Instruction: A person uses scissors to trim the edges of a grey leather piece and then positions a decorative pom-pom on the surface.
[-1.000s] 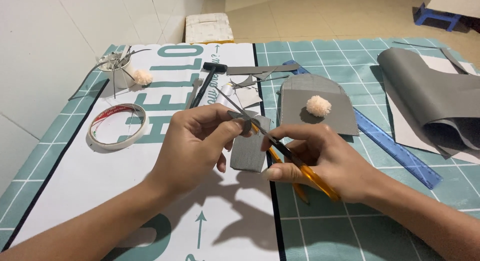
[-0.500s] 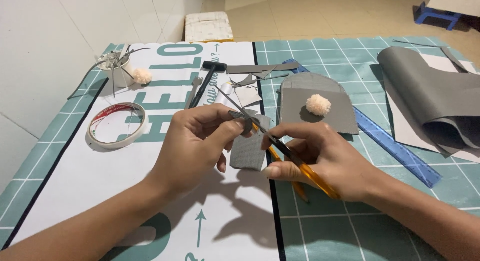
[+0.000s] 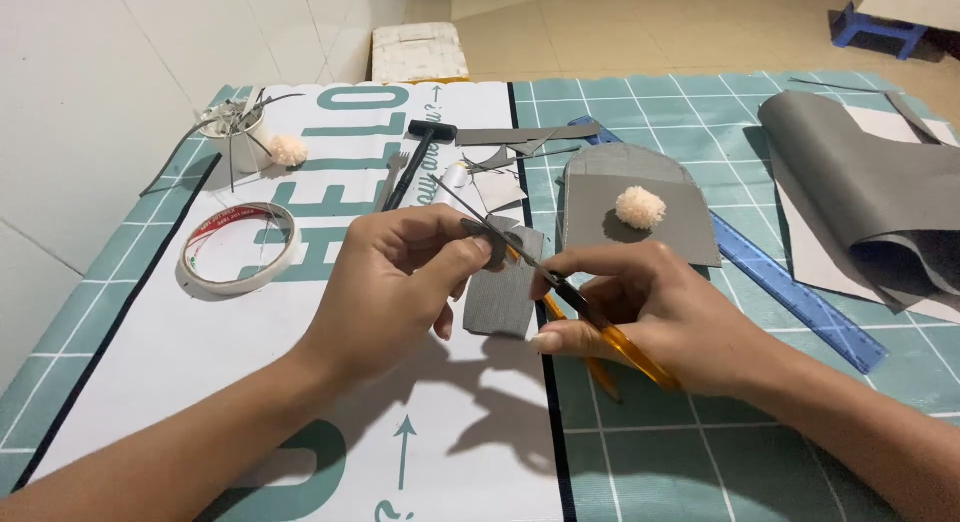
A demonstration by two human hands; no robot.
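My left hand (image 3: 400, 282) pinched the light, floppy grey fabric rectangle (image 3: 500, 292) at its far edge while my right hand (image 3: 650, 317) gripped the orange-handled scissors (image 3: 560, 287).

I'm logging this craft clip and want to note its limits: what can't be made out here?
Head view only:
- Scissors: handle loops hidden inside the right hand.
- Small grey piece: upper edge covered by left hand fingers.
- Blue ruler: far end hidden behind the grey arched sheet.
- Grey rolled sheet: cut off by the right edge.

Left hand (image 3: 400, 282) fingers pinched; right hand (image 3: 650, 317) curled closed, forearms converging.
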